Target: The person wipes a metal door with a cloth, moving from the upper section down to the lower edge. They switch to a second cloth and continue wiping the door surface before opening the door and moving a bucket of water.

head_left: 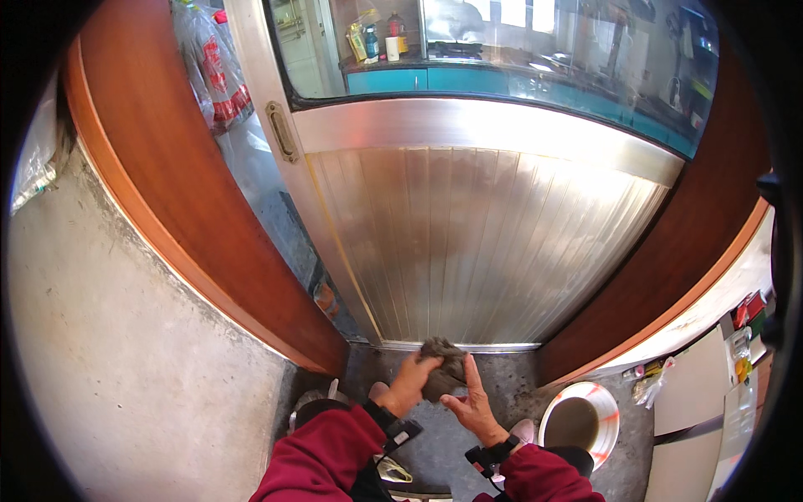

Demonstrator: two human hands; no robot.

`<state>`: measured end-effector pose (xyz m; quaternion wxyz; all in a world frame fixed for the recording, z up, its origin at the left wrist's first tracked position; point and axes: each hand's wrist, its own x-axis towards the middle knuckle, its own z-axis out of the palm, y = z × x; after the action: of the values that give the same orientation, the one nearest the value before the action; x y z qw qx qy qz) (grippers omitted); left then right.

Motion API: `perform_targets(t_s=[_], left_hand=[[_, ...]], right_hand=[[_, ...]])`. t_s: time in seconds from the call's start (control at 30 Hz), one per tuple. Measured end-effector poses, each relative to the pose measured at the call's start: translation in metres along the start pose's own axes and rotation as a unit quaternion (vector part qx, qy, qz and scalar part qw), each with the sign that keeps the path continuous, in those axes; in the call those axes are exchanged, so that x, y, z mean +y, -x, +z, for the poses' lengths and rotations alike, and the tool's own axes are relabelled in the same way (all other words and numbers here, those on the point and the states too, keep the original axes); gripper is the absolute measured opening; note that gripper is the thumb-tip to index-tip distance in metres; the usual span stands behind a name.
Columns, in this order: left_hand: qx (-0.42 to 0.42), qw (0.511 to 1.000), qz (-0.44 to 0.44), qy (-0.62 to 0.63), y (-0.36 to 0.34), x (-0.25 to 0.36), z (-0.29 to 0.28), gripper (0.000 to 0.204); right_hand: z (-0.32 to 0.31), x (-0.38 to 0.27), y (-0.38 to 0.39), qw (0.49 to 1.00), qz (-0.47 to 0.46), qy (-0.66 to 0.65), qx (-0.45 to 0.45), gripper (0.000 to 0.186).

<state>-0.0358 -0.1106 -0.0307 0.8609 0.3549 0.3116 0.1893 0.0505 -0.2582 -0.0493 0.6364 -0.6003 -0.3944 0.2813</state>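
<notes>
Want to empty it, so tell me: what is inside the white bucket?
Murky brownish liquid shows inside the white bucket; anything beneath the liquid's surface can't be seen.

Wide fisheye view, head-worn, facing down

Maroon slvs (314, 456), blk wrist straps (381, 415)

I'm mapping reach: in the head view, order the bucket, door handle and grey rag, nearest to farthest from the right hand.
1. Grey rag: just left of the right hand.
2. Bucket: lower right.
3. Door handle: upper left.
</notes>
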Motion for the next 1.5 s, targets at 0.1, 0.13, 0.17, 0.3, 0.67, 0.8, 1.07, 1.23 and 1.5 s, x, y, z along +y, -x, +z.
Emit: perform_targets(t_s=[0.1, 0.13, 0.17, 0.3, 0.67, 0.8, 1.07, 1.23, 1.5], left_hand=[[-0.146, 0.982, -0.083, 0.088, 0.027, -0.033, 0.013, 0.042], [-0.139, 0.979, -0.124, 0.086, 0.028, -0.037, 0.009, 0.045], [-0.146, 0.973, -0.157, 0.085, 0.028, -0.041, 0.004, 0.049], [-0.170, 0.931, -0.078, -0.313, 0.009, -0.037, -0.023, 0.053], [0.330, 0.713, 0.504, -0.360, -0.032, 0.156, -0.099, 0.057], [0.303, 0.735, 0.497, -0.347, -0.047, 0.179, -0.122, 0.069], [0.098, 0.875, 0.390, -0.268, -0.065, 0.179, -0.124, 0.082], [0.093, 0.876, 0.411, -0.234, -0.081, 0.175, -0.131, 0.080], [0.108, 0.849, 0.415, -0.309, -0.085, 0.173, -0.137, 0.083]], right_hand=[[0.002, 0.001, -0.001, 0.995, 0.004, 0.087, 0.048, 0.100], [0.000, 0.002, -0.001, 0.996, 0.052, 0.043, 0.067, 0.090], [-0.003, 0.003, -0.003, 0.992, 0.107, -0.030, 0.055, 0.081], [-0.011, 0.015, -0.008, 0.969, 0.185, -0.154, 0.061, 0.053], [0.023, -0.091, -0.122, 0.982, -0.102, 0.142, 0.070, 0.044], [0.038, -0.202, -0.198, 0.822, -0.397, 0.383, 0.145, 0.057], [0.088, -0.192, -0.236, 0.631, -0.445, 0.601, 0.209, 0.052], [0.096, -0.113, -0.222, 0.641, -0.399, 0.636, 0.159, 0.042], [0.088, -0.123, -0.214, 0.641, -0.416, 0.643, 0.046, 0.038]])
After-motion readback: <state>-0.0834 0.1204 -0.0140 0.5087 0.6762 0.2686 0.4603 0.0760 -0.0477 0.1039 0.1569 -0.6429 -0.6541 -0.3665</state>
